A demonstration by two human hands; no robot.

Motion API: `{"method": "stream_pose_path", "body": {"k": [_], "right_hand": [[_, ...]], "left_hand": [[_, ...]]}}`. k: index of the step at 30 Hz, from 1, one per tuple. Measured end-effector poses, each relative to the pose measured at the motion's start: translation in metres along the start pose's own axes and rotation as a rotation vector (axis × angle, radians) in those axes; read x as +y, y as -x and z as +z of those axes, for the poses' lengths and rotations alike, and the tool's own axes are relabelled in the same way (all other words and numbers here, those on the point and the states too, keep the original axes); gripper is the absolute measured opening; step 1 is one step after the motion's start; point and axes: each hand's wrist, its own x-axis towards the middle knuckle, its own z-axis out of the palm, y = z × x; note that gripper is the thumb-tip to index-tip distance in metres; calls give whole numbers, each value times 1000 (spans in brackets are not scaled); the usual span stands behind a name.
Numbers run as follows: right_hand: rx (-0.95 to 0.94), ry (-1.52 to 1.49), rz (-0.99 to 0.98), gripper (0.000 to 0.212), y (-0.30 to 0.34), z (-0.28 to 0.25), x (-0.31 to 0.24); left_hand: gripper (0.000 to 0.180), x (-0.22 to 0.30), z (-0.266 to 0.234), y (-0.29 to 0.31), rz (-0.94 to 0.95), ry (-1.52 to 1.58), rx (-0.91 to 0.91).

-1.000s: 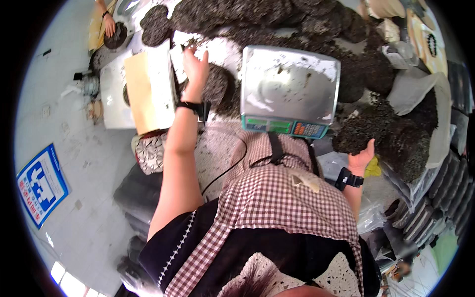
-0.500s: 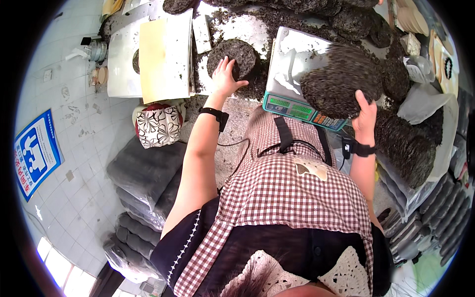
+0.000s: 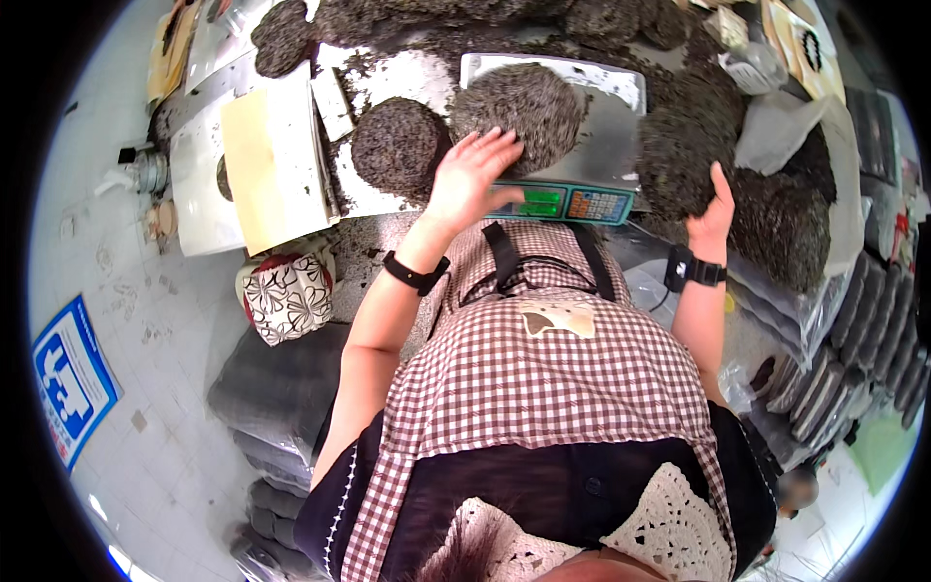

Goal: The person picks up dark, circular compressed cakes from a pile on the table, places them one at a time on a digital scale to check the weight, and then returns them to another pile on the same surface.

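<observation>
A dark, round, flat cake of dried flakes (image 3: 529, 107), somewhat blurred, is over the left part of the teal-edged digital scale (image 3: 611, 136). My left hand (image 3: 475, 179) reaches its near-left edge, fingers stretched out flat and thumb apart. Another dark round cake (image 3: 400, 145) lies on the table just left of that hand. On the right, my right hand (image 3: 713, 213) grips a larger dark cake (image 3: 684, 155) by its near-right edge. Its thumb shows on top, while the other fingers are hidden. This cake is beside the scale's right end.
More dark cakes (image 3: 436, 19) line the back of the table, among loose crumbs. Stacked white sheets and a yellow sheet (image 3: 262, 165) are at left. Clear plastic (image 3: 781, 141) partly covers a dark heap at right. A flower-patterned cloth bundle (image 3: 289, 296) sits below the table's left edge.
My left hand has moved from the cake on the table to the one over the scale. My right hand's cake has shifted off to the scale's right side. The view has turned.
</observation>
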Motion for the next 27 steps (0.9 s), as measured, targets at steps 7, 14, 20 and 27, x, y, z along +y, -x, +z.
{"method": "stream_pose_path", "body": {"k": [7, 14, 20, 27], "right_hand": [[-686, 1464, -256, 37, -6, 95, 6], [-690, 786, 97, 47, -26, 110, 15], [-325, 844, 104, 17, -67, 68, 103], [-294, 1543, -239, 17, -59, 107, 119]], "left_hand": [[44, -1, -9, -87, 66, 371, 211], [43, -21, -1, -104, -317, 759, -10], [38, -42, 45, -80, -358, 295, 62], [53, -46, 109, -44, -58, -177, -67]]}}
